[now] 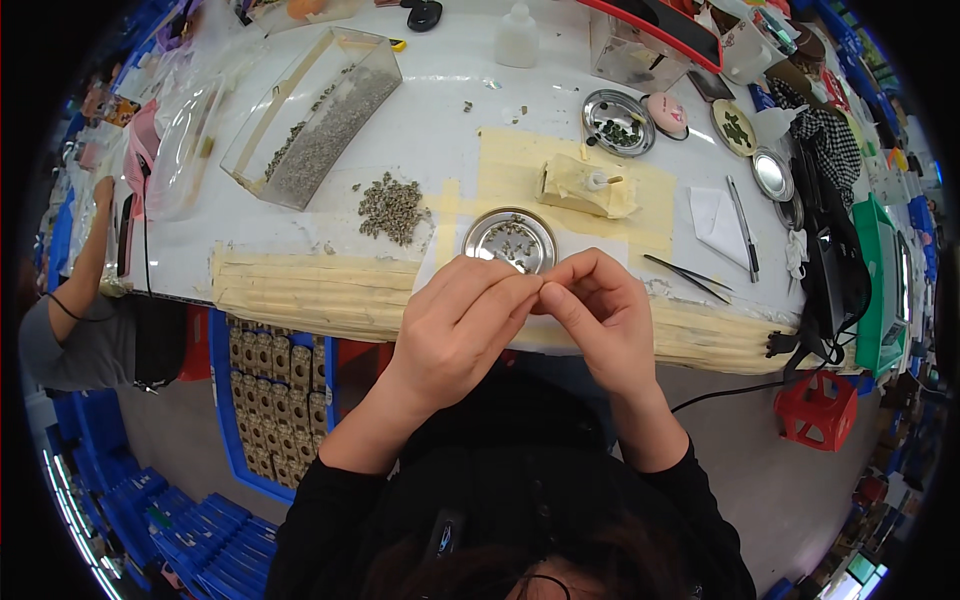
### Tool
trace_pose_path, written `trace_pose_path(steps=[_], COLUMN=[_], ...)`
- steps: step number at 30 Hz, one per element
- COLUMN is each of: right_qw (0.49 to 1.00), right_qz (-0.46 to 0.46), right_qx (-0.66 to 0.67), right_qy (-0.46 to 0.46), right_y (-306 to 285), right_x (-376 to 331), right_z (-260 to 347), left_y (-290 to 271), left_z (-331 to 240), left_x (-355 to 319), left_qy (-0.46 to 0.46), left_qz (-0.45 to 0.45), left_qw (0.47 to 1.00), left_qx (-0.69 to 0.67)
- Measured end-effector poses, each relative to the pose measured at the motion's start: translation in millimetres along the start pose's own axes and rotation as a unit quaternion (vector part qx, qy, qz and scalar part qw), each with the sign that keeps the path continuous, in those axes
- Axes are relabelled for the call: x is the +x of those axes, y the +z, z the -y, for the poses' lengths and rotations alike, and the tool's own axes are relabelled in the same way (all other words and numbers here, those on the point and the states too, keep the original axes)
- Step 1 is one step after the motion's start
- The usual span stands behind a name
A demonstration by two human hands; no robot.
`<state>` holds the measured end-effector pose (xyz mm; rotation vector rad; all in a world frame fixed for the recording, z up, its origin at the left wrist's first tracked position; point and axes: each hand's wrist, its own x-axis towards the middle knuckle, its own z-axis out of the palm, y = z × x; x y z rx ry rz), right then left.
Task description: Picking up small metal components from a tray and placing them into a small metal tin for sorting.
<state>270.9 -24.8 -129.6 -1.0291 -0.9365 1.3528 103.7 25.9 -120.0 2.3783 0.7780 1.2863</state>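
My left hand and my right hand meet at the fingertips just over the table's near edge. Both are closed in a pinch, and whatever lies between the fingers is too small to make out. Right behind them stands a round metal dish with several tiny parts inside, its near rim partly covered by my fingers. To the left of the dish is a pile of small grey metallic parts. Beyond the dish, to the right, sits a tape-wrapped block with a small white nozzle on top.
A clear box of small grey parts stands at the back left. Tweezers, a pen and a folded white cloth lie right. Below the table are a blue crate and a red stool. Another person's arm shows far left.
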Motion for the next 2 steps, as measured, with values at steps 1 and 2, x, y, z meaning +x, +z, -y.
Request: trace_pose_path(steps=[1, 2], right_qw=[0.996, 0.993], right_qz=[0.020, 0.046], right_qx=[0.078, 0.086], right_qy=[0.044, 0.066], right_y=[-4.5, -10.3], right_x=[0.9, 1.1], right_z=[-1.0, -0.5], left_y=[1.1, 2.3], left_z=[2.4, 5.1], left_x=[-1.9, -4.6], left_qy=[0.003, 0.006], left_qz=[-0.005, -0.009], left_qw=[1.000, 0.999], left_qx=[-0.019, -0.033])
